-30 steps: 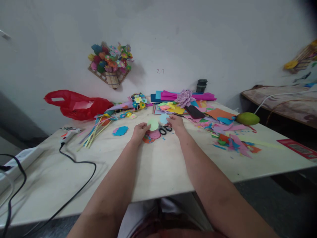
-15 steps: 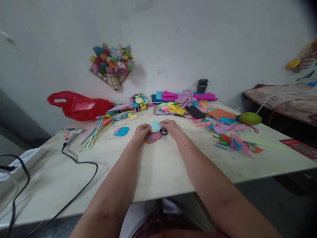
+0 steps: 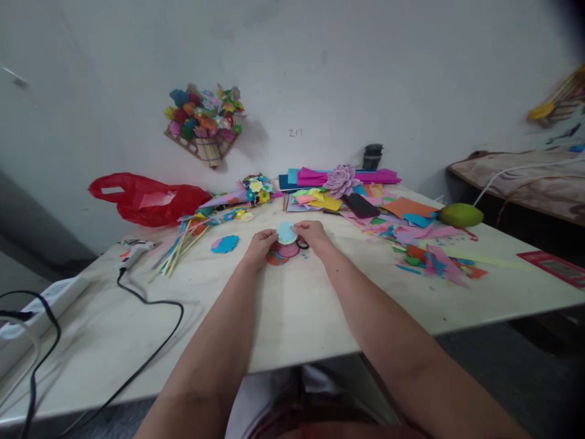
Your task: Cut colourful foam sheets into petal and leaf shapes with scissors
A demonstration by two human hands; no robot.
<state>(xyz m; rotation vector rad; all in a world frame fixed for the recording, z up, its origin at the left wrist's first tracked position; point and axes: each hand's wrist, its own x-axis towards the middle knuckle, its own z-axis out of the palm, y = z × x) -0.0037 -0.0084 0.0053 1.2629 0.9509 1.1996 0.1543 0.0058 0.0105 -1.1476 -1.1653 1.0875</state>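
Note:
A pale blue scalloped paper piece (image 3: 287, 233) is held up between my two hands near the middle of the table. My left hand (image 3: 262, 245) pinches its left edge, and my right hand (image 3: 313, 235) pinches its right edge. Just below it on the table lie a pink round piece (image 3: 289, 250) and an orange one (image 3: 276, 259), partly covered. A black ring-shaped handle (image 3: 302, 244) shows beside my right fingers; the rest of that object is hidden. To the left of my left hand lies a blue scalloped piece (image 3: 225, 244).
A glue gun (image 3: 134, 253) with a black cord, thin strips (image 3: 180, 247) and a red bag (image 3: 153, 200) are on the left. Paper scraps (image 3: 439, 262), a black phone (image 3: 360, 206) and a green fruit (image 3: 461, 215) are on the right. A power strip (image 3: 50, 300) sits at the left edge.
Both hands keep their pinch on the pale blue piece and have barely moved. The whole view has shifted slightly.

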